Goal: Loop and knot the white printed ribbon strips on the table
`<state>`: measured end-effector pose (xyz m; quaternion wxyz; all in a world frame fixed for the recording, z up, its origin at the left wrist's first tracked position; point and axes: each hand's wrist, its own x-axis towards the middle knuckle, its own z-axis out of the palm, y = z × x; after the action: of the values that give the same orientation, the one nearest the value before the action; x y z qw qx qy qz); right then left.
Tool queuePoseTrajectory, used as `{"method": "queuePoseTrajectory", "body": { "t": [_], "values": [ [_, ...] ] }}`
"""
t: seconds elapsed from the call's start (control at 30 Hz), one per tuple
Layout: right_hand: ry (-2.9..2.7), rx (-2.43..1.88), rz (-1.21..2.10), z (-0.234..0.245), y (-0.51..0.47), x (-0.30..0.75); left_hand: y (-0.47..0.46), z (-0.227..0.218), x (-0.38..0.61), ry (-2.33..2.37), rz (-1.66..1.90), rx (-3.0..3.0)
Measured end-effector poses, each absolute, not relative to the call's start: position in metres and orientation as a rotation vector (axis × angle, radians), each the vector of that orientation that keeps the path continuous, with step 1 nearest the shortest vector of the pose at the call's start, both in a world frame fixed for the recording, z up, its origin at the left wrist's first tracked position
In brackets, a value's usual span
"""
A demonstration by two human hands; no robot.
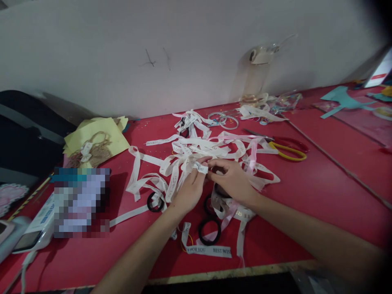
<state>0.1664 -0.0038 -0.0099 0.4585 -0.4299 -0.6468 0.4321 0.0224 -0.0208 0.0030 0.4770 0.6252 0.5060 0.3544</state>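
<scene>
— Both hands on that ribbon?
— Yes: left hand [188, 192] and right hand [232, 179] pinch one printed ribbon strip [200, 167] between them, lying crosswise above the black hair ties [209, 230].

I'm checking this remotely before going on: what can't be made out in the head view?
- Pixelated block: blurred, contents unreadable.
- Ribbon piece between left hand and right hand: print too small, partly covered by fingers.
- Black ring: mostly hidden under right hand.
- Clear bottle by the wall: dim, contents unclear.
- Right edge: dark vignette, turquoise paper indistinct.
</scene>
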Motion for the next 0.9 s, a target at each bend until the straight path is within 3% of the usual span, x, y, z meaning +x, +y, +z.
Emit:
{"method": "queuePoseTrajectory", "body": {
  "t": [0.27,0.4,0.7,0.9],
  "values": [
    [-1.192,-0.843,1.44,-0.014,0.0,0.162,-0.021,0.005,0.024,1.236,0.858,1.857],
    [-1.122,-0.822,1.468,-0.01,-0.003,0.163,-0.019,0.007,0.021,1.317,0.892,1.859],
    [-1.997,-0.714,0.682,-0.003,-0.017,0.164,-0.005,0.005,0.007,1.323,1.008,1.842],
    [-2.111,-0.693,0.484,-0.007,-0.013,0.165,0.001,0.006,0.006,1.278,0.977,1.703]
  ]
}}
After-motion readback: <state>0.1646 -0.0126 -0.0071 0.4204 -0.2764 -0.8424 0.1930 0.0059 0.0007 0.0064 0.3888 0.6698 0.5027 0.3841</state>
